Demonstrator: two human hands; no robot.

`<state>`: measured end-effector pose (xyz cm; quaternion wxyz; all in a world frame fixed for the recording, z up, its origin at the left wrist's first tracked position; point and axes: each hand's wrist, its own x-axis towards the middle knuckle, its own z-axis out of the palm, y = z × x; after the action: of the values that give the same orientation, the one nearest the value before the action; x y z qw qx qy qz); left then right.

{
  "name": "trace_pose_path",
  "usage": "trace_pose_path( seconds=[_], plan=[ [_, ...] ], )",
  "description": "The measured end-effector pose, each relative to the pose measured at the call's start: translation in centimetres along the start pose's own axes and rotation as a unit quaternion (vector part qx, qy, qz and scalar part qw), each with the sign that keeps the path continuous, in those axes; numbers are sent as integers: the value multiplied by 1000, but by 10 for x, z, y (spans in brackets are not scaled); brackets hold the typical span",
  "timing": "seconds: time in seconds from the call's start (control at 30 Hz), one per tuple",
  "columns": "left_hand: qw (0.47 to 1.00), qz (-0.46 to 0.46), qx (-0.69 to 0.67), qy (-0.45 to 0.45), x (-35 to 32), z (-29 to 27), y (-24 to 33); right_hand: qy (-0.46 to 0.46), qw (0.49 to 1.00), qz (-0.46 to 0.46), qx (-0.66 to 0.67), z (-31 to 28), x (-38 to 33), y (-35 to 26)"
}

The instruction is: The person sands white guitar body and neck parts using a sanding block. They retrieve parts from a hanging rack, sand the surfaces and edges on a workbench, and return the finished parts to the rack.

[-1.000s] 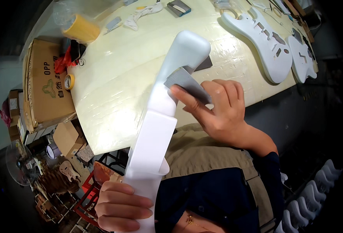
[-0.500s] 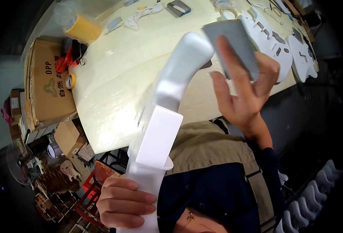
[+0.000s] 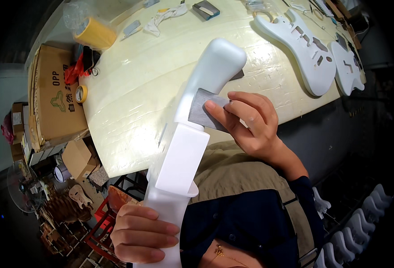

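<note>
A white guitar body (image 3: 182, 156), seen edge-on, stands slantwise in front of me, its rounded far end over the table. My left hand (image 3: 144, 233) is wrapped round its near end, fingers across the edge and the thumb hidden. A grey sheet of sandpaper (image 3: 204, 108) lies against the curved side, just beyond the flat pale block-like face. My right hand (image 3: 255, 120) pinches this sheet, with the index finger stretched along it and the other fingers bent. The sandpaper touches the white surface.
On the pale covered table (image 3: 130, 111), two more white guitar bodies (image 3: 315, 67) lie at the right. A dark pad (image 3: 238, 75) sits behind the held piece. At the left are a cardboard box (image 3: 54, 94), a tape roll (image 3: 81, 94) and a yellow roll (image 3: 96, 33). White parts (image 3: 357, 228) stand lower right.
My right hand has brought the sandpaper down and left, from the air beside the far end onto the guitar body's curved side. My left hand and the guitar body have stayed almost still.
</note>
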<state>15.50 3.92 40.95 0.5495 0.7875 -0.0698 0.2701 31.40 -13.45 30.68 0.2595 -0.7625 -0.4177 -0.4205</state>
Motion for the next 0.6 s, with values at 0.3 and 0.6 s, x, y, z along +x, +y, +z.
trace_pose_path(
  seconds=[0.3,0.6],
  plan=[
    [993,67,-62,-69,11,-9,-10,-125,981,42,141,-10,7,-2],
    [989,85,-71,-96,13,-13,-10,-116,987,50,95,0,13,-15]
  ],
)
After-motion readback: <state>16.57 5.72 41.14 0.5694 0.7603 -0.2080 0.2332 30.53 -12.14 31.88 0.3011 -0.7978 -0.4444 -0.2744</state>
